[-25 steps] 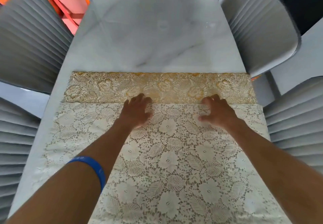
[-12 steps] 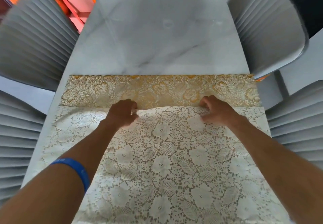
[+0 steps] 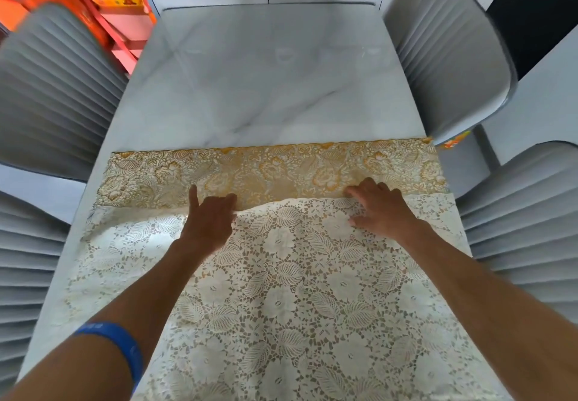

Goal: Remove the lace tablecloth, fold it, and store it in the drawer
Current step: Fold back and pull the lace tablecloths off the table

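Observation:
A cream floral lace tablecloth (image 3: 297, 291) covers the near half of the marble table (image 3: 266, 81). Its far part shows a gold-patterned band (image 3: 266, 172), with the cream layer's edge lying over it. My left hand (image 3: 209, 219) grips that cream edge left of centre, index finger sticking out, and the cloth is bunched and raised slightly there. My right hand (image 3: 381, 209) pinches the same edge right of centre, fingers curled onto the lace. A blue wristband (image 3: 115, 344) sits on my left forearm. No drawer is in view.
Grey ribbed chairs stand close to the table: two at the left (image 3: 53, 94) (image 3: 25, 275) and two at the right (image 3: 450, 53) (image 3: 525, 219). Orange and red items (image 3: 106, 0) lie beyond the far left corner. A white wall is behind the table.
Both hands went from lying flat on the lace to gripping its far cream edge. That edge has lifted and drawn slightly toward me, baring more of the gold band.

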`<state>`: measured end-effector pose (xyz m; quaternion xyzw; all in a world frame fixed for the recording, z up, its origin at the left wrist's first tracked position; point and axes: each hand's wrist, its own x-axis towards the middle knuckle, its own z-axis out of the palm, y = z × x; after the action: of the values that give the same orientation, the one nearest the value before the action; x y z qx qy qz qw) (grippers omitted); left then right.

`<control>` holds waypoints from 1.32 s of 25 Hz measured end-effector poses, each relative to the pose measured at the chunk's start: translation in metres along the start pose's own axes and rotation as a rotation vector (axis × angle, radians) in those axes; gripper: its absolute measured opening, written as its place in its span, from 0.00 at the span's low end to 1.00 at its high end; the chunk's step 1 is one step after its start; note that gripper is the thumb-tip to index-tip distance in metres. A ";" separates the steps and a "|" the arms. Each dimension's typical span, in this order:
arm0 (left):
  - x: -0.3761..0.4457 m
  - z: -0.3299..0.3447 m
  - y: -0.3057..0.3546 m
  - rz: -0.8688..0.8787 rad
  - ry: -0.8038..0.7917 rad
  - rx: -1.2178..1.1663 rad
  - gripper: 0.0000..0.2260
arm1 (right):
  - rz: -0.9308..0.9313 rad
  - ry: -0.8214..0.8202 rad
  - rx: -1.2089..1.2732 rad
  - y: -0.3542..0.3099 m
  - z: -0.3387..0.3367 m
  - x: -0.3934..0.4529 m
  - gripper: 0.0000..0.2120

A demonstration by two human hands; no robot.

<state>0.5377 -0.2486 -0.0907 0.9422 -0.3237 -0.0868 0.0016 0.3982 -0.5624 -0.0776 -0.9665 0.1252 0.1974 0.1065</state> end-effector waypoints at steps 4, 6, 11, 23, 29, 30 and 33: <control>0.003 -0.007 -0.004 -0.058 -0.079 0.030 0.06 | -0.008 0.042 -0.003 -0.002 0.000 0.004 0.20; 0.003 -0.009 0.002 -0.087 -0.102 0.056 0.08 | -0.065 0.091 -0.037 -0.004 0.002 0.005 0.16; -0.001 -0.014 0.012 -0.092 -0.152 0.150 0.20 | 0.070 0.161 -0.202 0.019 0.000 -0.004 0.12; 0.059 -0.043 -0.044 -0.120 -0.034 0.312 0.15 | 0.334 0.343 -0.430 0.014 -0.022 0.039 0.14; 0.091 -0.034 -0.063 -0.176 0.004 0.564 0.12 | 0.339 0.351 -0.475 0.010 -0.030 0.074 0.18; 0.095 -0.033 -0.068 -0.200 0.009 0.577 0.12 | 0.328 0.373 -0.461 0.011 -0.030 0.078 0.17; 0.097 -0.029 -0.084 -0.237 -0.051 0.502 0.11 | 0.354 0.324 -0.440 0.020 -0.028 0.089 0.16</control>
<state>0.6692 -0.2432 -0.0829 0.9419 -0.2225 -0.0273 -0.2503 0.4816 -0.6064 -0.0921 -0.9483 0.2610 0.0789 -0.1622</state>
